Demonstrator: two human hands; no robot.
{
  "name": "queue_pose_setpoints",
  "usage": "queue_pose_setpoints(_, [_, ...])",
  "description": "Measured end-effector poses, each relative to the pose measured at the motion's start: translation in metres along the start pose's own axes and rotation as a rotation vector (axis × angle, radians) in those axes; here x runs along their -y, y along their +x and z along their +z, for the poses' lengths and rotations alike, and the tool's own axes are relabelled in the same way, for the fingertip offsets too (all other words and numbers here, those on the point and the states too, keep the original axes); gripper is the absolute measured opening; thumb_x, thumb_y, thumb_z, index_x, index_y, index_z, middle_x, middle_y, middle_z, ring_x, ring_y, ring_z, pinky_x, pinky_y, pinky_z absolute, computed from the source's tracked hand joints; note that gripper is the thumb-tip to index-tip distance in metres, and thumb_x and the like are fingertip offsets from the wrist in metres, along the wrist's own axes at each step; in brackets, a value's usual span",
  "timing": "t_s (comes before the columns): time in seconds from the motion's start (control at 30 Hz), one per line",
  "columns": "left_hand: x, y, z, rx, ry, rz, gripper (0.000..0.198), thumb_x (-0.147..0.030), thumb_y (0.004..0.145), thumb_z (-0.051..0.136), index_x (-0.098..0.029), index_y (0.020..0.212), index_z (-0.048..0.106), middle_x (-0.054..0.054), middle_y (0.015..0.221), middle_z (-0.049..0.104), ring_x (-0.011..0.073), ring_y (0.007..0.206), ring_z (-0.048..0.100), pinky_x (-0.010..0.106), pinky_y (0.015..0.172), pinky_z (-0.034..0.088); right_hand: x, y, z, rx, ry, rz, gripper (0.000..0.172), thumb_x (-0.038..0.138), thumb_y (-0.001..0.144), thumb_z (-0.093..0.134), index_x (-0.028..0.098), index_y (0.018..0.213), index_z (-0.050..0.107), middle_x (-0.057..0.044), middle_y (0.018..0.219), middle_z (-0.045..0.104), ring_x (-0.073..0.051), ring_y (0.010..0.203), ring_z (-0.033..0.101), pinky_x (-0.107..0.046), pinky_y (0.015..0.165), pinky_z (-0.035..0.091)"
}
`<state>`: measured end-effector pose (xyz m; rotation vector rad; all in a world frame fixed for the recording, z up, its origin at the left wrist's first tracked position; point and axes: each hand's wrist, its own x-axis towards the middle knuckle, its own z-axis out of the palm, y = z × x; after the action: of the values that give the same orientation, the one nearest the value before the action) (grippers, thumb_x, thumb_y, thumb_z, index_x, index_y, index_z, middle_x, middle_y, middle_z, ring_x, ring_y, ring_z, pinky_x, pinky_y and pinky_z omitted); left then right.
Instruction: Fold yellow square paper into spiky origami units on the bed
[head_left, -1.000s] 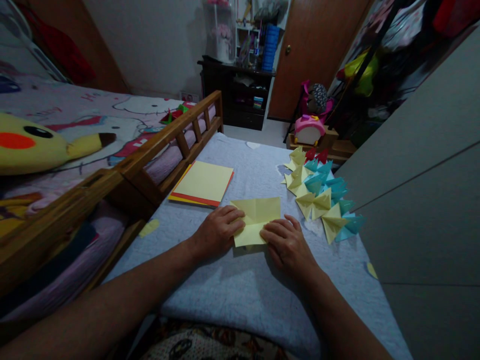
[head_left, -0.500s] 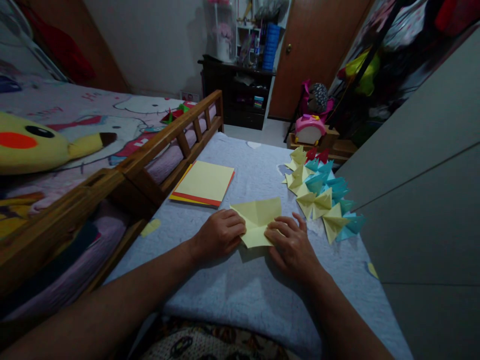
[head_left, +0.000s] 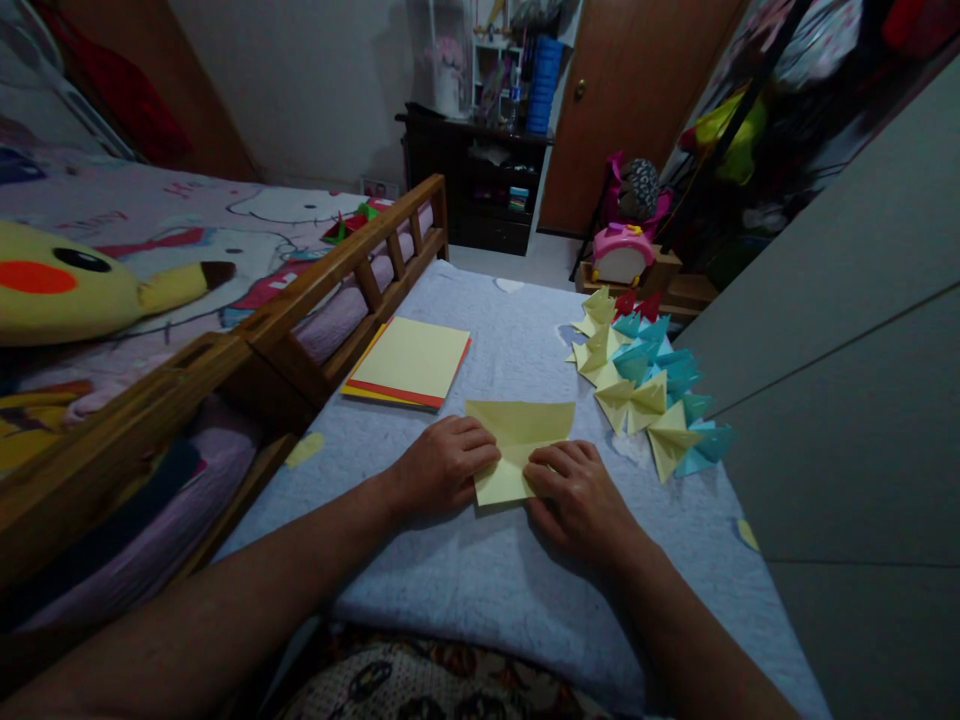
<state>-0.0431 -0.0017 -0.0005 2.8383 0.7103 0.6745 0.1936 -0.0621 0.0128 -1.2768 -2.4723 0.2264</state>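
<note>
A creased sheet of pale yellow paper (head_left: 517, 428) is held just in front of me, bent along a crease across its middle. My left hand (head_left: 452, 460) grips its left edge, thumb hidden beneath. On the right side, my right hand (head_left: 574, 490) pinches the sheet with the fingers on top. Beyond my left hand lies a stack of square paper (head_left: 416, 355), cream on top with orange and yellow edges showing. To the right stand rows of folded paper pieces, yellow ones (head_left: 630, 400), blue ones (head_left: 679, 370) and red ones (head_left: 636, 304).
The surface is covered by a light blue quilted cloth (head_left: 480, 590). A wooden bed rail (head_left: 360, 245) runs along the left, with a yellow plush toy (head_left: 67, 285) behind it. At the right rises a pale cabinet side (head_left: 862, 400). A pink toy case (head_left: 622, 255) sits past the far edge.
The yellow sheet has flattened and straightened between my hands, its far edge now level. My right hand's fingers have drawn closer together; the view has shifted slightly.
</note>
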Motion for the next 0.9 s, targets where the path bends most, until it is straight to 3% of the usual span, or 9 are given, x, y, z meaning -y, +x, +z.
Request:
queue_pose_setpoints(0.13, [0.000, -0.001, -0.002, -0.005, -0.025, 0.035, 0.022, -0.019, 0.084, 0.062, -0.019, 0.106, 0.065, 0.007, 0.107, 0.072, 0.0257, 0.101, 0.063, 0.041, 0.087, 0.049, -0.001, 0.000, 0.001, -0.004, -0.002, 0.012, 0.011, 0.014, 0.082, 0.059, 0.020, 0.088, 0.065, -0.008, 0.099, 0.068, -0.023, 0.093, 0.056, -0.040, 0.088, 0.039])
queue_pose_setpoints(0.33, [0.005, -0.003, 0.003, -0.031, -0.028, -0.034, 0.019, -0.013, 0.081, 0.063, -0.019, 0.099, 0.066, 0.008, 0.112, 0.072, 0.0268, 0.107, 0.063, 0.045, 0.093, 0.049, -0.006, -0.002, 0.007, -0.066, 0.012, -0.011, 0.020, 0.007, 0.082, 0.057, 0.020, 0.093, 0.067, -0.009, 0.104, 0.070, -0.023, 0.098, 0.059, -0.040, 0.090, 0.045])
queue_pose_setpoints(0.67, [0.020, -0.010, 0.010, -0.045, -0.152, -0.091, 0.037, -0.017, 0.082, 0.064, -0.013, 0.119, 0.062, 0.018, 0.128, 0.065, 0.0300, 0.125, 0.057, 0.054, 0.104, 0.048, -0.003, -0.001, 0.003, -0.039, 0.074, -0.024, 0.016, 0.015, 0.086, 0.057, 0.020, 0.098, 0.067, -0.011, 0.109, 0.068, -0.024, 0.100, 0.059, -0.040, 0.088, 0.050])
queue_pose_setpoints(0.8, [0.017, -0.008, 0.010, -0.094, -0.132, -0.078, 0.013, -0.013, 0.089, 0.059, -0.018, 0.095, 0.068, 0.014, 0.124, 0.067, 0.0262, 0.115, 0.060, 0.047, 0.093, 0.054, -0.002, -0.001, 0.005, -0.033, 0.060, -0.020, 0.020, 0.017, 0.085, 0.060, 0.021, 0.103, 0.065, -0.010, 0.114, 0.067, -0.026, 0.106, 0.057, -0.044, 0.094, 0.046])
queue_pose_setpoints(0.9, [0.013, -0.006, 0.008, -0.168, -0.103, -0.102, 0.019, -0.006, 0.090, 0.054, -0.018, 0.084, 0.068, 0.010, 0.112, 0.071, 0.0224, 0.098, 0.064, 0.040, 0.082, 0.056, -0.005, -0.002, 0.005, -0.054, 0.035, -0.009, 0.032, 0.014, 0.080, 0.061, 0.022, 0.111, 0.063, -0.011, 0.123, 0.064, -0.029, 0.113, 0.054, -0.049, 0.100, 0.043])
